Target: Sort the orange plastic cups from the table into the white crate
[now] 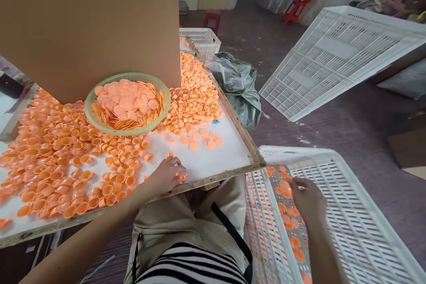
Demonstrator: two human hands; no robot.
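My left hand (168,174) rests at the front edge of the white-topped table, its fingers curled over small orange cups (181,178). My right hand (309,199) is over the white plastic crate (362,213) beside my right leg. Its fingers are bent together near an orange disc (284,188), and what they hold, if anything, is hidden. Several orange pieces lie along a grey perforated sheet inside that crate. A light green basket (128,131) full of flat orange discs (129,100) stands on the table. A few loose discs (210,143) lie to its right.
Heaps of orange cups (60,159) spread around the basket. A large brown cardboard panel (89,22) rises behind it. On the floor are a green sack (248,106), a tilted white crate (333,57) and red stools (212,20). A wooden rim (233,120) borders the table.
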